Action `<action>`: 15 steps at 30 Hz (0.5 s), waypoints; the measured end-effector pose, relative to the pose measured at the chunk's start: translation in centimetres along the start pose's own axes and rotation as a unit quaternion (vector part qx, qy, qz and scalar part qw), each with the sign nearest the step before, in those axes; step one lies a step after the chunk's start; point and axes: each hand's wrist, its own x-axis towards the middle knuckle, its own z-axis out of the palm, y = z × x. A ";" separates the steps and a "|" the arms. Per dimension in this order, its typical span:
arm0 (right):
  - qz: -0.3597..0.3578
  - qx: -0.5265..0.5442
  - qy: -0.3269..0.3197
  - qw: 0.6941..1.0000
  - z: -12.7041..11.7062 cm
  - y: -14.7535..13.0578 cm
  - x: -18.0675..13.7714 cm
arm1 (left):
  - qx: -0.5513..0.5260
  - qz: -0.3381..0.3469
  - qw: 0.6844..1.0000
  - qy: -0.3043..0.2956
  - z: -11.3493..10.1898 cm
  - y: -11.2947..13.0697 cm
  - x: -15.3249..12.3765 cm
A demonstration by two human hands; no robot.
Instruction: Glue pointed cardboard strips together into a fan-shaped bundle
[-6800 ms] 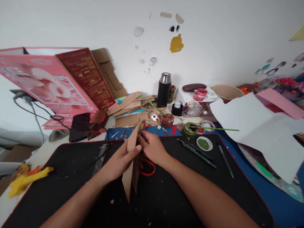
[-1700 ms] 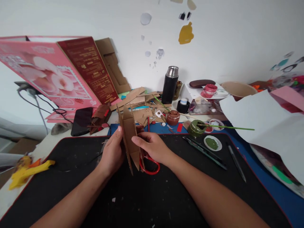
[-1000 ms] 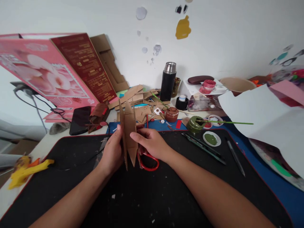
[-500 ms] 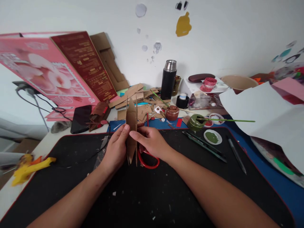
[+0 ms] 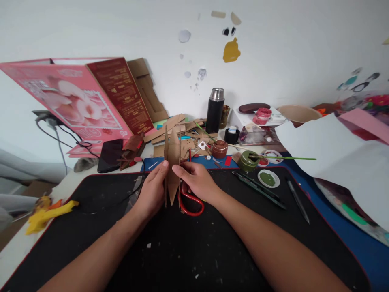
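Upright between my hands stand thin cut cardboard pieces, seen nearly edge-on, with a narrow face showing in the middle. My left hand is closed on their left side, thumb along the edge. From the right, my right hand grips the other side, its thumb reaching over the edge and its other fingers partly hidden. Just below my right hand, a red scissors handle lies on the black mat; the rest of the scissors is mostly covered.
Cardboard scraps are piled behind the hands, near a black thermos. Green paint jar and brown paint jar stand to the right, brushes in them. A yellow glue gun lies left; a pink box leans behind.
The camera view has tilted up and shifted slightly. Between my hands the cardboard pieces have spread a little, and more of the middle face shows. Both hands keep their grip.
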 end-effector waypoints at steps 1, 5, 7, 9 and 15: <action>-0.007 -0.005 0.002 1.000 0.0 0.0 0.0 | -0.001 0.003 1.000 -0.003 0.1 0.0 0.0; -0.021 -0.017 -0.003 1.000 -0.1 0.3 0.0 | 0.007 0.021 1.000 -0.002 0.3 -0.1 0.0; -0.022 -0.017 -0.006 1.000 -0.1 0.4 0.0 | 0.014 0.032 0.999 -0.007 0.1 -0.4 0.0; -0.020 -0.014 -0.001 1.000 0.0 0.4 0.0 | 0.017 0.040 0.999 -0.012 -0.1 -0.6 0.2; -0.003 0.019 0.024 1.000 -0.4 0.0 0.4 | -0.061 -0.004 0.995 -0.076 -0.2 -1.1 0.5</action>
